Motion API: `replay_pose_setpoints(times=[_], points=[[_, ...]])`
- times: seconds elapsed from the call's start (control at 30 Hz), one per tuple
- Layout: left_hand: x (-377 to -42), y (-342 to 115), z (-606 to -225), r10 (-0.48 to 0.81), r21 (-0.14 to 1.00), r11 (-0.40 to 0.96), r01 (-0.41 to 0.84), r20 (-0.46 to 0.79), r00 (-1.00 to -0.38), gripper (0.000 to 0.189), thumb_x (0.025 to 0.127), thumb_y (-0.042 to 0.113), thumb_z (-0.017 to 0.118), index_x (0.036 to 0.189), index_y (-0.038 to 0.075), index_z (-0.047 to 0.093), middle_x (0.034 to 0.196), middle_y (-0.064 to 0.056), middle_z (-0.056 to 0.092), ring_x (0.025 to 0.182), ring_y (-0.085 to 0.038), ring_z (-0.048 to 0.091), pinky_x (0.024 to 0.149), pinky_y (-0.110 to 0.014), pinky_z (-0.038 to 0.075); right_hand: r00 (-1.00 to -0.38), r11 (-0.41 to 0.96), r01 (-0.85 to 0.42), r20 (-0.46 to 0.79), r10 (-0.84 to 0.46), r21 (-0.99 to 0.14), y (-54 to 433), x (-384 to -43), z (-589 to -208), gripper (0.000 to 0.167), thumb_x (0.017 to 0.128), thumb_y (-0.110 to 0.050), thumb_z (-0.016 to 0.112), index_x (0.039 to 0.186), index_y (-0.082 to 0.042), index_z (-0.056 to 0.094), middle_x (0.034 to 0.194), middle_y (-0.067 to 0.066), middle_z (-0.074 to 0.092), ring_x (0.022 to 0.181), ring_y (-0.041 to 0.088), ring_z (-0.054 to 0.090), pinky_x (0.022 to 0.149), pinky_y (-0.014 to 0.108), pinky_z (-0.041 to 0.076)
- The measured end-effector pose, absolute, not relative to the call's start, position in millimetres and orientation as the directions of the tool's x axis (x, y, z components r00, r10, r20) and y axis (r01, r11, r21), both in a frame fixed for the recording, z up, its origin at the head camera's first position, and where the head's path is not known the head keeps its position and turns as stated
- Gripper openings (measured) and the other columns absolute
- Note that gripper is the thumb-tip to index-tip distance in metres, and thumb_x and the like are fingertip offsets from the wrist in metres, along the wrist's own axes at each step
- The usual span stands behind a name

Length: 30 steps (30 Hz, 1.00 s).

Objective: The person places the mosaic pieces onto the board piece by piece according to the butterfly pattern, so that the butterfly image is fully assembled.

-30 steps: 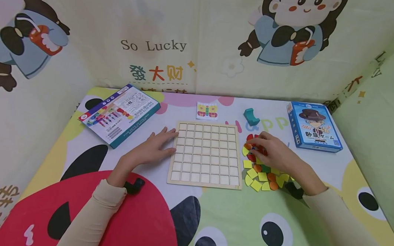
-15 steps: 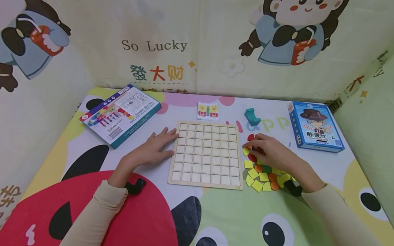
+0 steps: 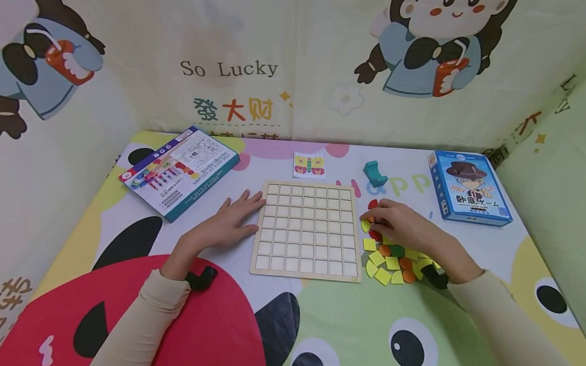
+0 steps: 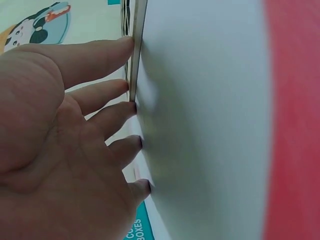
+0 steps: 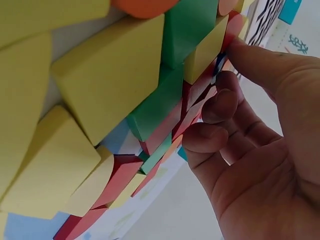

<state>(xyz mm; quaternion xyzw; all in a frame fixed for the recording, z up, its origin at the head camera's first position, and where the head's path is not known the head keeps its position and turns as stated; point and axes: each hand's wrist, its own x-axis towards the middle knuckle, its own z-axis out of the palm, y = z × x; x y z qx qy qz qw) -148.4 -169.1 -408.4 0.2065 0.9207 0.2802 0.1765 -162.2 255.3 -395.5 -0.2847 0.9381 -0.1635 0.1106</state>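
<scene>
A wooden grid board (image 3: 307,231) with square cells lies on the table in the head view. My left hand (image 3: 228,218) has its fingers spread at the board's left side; in the left wrist view thumb and fingertips touch the board's edge (image 4: 137,50). To the right of the board lies a pile of small yellow, orange, red and green pieces, among them a yellow square (image 3: 382,276). My right hand (image 3: 405,225) is at the far end of this pile, fingers bent among a red piece (image 5: 233,27) and others. Whether it pinches a piece is hidden.
Behind the board lies a small butterfly pattern card (image 3: 309,165), with a teal curved block (image 3: 375,173) to its right. A flat box (image 3: 181,171) stands at the back left, a blue game box (image 3: 470,188) at the back right. The tablecloth (image 3: 205,333) is printed with cartoon shapes.
My right hand has shifted slightly left over the far end of the pile; the orange piece at its fingertips is now more covered. My left hand stays at the board's edge.
</scene>
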Motion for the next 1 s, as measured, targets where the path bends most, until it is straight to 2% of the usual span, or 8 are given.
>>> replay_pose_setpoints(times=[0.53, 0.77, 1.0], points=[[-149.3, -175.8, -413.0, 0.506, 0.620, 0.733, 0.281, -0.220, -0.834, 0.080, 0.102, 0.024, 0.068, 0.169, 0.012, 0.027, 0.179, -0.014, 0.019, 0.168, -0.042, 0.000, 0.131, -0.070, -0.005, -0.815, 0.794, -0.509, -0.111, -0.569, -0.332, 253.4, -159.5, -396.3, 0.030, 0.095, -0.011, 0.079, 0.125, -0.016, 0.078, 0.096, 0.000, 0.061, 0.088, 0.013, 0.055, 0.070, 0.021, 0.054], [-148.6, -178.4, -416.4, 0.488, 0.540, 0.782, 0.312, -0.218, -0.845, 0.082, 0.101, 0.035, 0.068, 0.170, 0.021, 0.027, 0.180, -0.007, 0.020, 0.169, -0.038, 0.001, 0.128, -0.072, -0.012, -0.814, 0.793, -0.518, -0.101, -0.572, -0.322, 252.9, -159.1, -396.0, 0.030, 0.095, -0.011, 0.079, 0.124, -0.016, 0.078, 0.100, 0.001, 0.064, 0.092, 0.015, 0.058, 0.076, 0.025, 0.059], [-149.4, -181.1, -421.1, 0.497, 0.527, 0.782, 0.332, -0.206, -0.843, 0.084, 0.099, 0.039, 0.069, 0.170, 0.024, 0.025, 0.180, -0.003, 0.018, 0.169, -0.038, -0.004, 0.126, -0.074, -0.016, -0.817, 0.791, -0.522, -0.080, -0.571, -0.319, 254.8, -157.4, -397.6, 0.029, 0.094, -0.010, 0.080, 0.123, -0.014, 0.077, 0.104, 0.002, 0.066, 0.092, 0.014, 0.060, 0.078, 0.026, 0.062]])
